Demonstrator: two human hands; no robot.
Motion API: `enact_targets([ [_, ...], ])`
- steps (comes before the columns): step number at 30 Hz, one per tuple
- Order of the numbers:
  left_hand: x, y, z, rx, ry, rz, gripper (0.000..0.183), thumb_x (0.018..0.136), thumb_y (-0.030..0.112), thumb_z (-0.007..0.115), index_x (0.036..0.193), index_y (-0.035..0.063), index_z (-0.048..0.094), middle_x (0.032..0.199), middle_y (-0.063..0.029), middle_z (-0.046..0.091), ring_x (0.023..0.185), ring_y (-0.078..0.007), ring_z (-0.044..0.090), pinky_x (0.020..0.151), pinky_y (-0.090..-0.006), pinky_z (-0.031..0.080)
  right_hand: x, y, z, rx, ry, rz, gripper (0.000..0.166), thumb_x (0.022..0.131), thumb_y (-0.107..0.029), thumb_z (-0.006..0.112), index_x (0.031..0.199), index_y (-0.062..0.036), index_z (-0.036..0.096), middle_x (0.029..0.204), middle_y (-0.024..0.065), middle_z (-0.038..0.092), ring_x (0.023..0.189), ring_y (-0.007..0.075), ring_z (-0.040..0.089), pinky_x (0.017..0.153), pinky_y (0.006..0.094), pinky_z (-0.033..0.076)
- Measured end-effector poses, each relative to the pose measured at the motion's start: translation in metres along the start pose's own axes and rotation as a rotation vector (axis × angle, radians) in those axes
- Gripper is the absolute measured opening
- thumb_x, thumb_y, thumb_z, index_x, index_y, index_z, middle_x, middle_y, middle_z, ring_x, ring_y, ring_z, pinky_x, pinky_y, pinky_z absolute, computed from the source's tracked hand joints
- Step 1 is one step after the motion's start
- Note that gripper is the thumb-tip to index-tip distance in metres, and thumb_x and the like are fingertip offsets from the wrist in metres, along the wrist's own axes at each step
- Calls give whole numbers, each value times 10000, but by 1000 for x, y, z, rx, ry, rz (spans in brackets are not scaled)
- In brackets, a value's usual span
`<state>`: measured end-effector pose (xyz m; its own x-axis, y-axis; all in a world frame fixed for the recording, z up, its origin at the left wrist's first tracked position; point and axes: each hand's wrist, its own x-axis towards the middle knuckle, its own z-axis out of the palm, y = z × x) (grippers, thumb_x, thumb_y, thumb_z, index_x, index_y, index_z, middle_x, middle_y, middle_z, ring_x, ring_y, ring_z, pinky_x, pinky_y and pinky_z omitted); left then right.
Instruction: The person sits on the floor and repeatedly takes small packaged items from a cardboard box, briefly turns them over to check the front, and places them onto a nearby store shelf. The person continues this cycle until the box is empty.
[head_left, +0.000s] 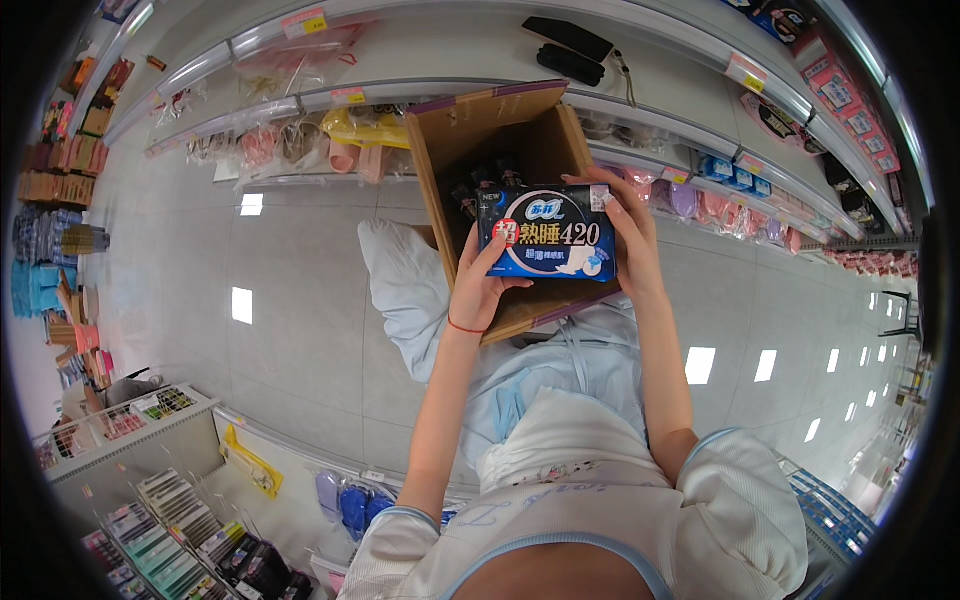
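Note:
Between my two hands is a dark blue and black pack of sanitary pads, its printed front facing up at me. My left hand grips the pack's lower left corner, thumb across the front. On the opposite side my right hand holds the right edge, fingers over the upper corner. Beneath the pack stands an open cardboard box, flaps raised. Several dark packages lie inside it, partly hidden by the pack. The box rests in front of my lap, close to my light blue trousers.
Ahead, a store shelf carries black pouches and bagged slippers. Packaged goods fill shelving at the upper right. Behind me at lower left are hanging small goods and blue slippers. Grey tiled floor stretches to both sides.

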<state>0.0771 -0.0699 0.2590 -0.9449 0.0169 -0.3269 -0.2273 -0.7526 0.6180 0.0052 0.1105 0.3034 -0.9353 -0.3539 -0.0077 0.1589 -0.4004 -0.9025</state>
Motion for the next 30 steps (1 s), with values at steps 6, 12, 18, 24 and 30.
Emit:
enact_targets([
  [6, -1, 0, -1, -10, -7, -8, 408, 894, 212, 531, 1258, 88, 393, 1056, -89, 599, 848, -171, 638, 581, -295, 567, -1, -1, 1, -26, 35, -4, 375, 896, -162, 522, 1223, 18, 489, 1177, 184, 560, 1071, 198, 550, 928, 290, 425],
  [12, -1, 0, -1, -14, -8, -5, 409, 895, 229, 526, 1255, 86, 395, 1056, -92, 598, 847, -173, 638, 581, -295, 566, -1, 1, -1, -27, 41, -28, 351, 898, -154, 515, 1201, 22, 516, 1158, 172, 579, 1058, 189, 560, 918, 285, 432],
  [18, 0, 0, -4, -30, -15, -22, 404, 897, 246, 515, 1246, 71, 408, 1063, -89, 595, 864, -174, 637, 606, -300, 564, -1, -1, -1, 0, 31, -11, 334, 924, -181, 485, 1165, 43, 541, 1136, 173, 592, 1027, 201, 583, 889, 288, 456],
  [24, 1, -1, -4, -55, 35, -37, 423, 893, 246, 519, 1266, 77, 415, 1092, -71, 588, 934, -158, 615, 706, -305, 547, 0, 2, -4, -10, 72, -15, 323, 937, -195, 471, 1072, 76, 585, 1087, 178, 615, 1001, 210, 597, 866, 292, 472],
  [30, -2, 2, 2, -48, 69, 2, 421, 899, 271, 525, 1247, 47, 442, 1158, -84, 570, 1032, -188, 571, 840, -338, 488, 2, -3, -4, -59, 68, 19, 378, 933, -262, 477, 1067, 74, 589, 1086, 178, 617, 994, 209, 602, 856, 296, 471],
])
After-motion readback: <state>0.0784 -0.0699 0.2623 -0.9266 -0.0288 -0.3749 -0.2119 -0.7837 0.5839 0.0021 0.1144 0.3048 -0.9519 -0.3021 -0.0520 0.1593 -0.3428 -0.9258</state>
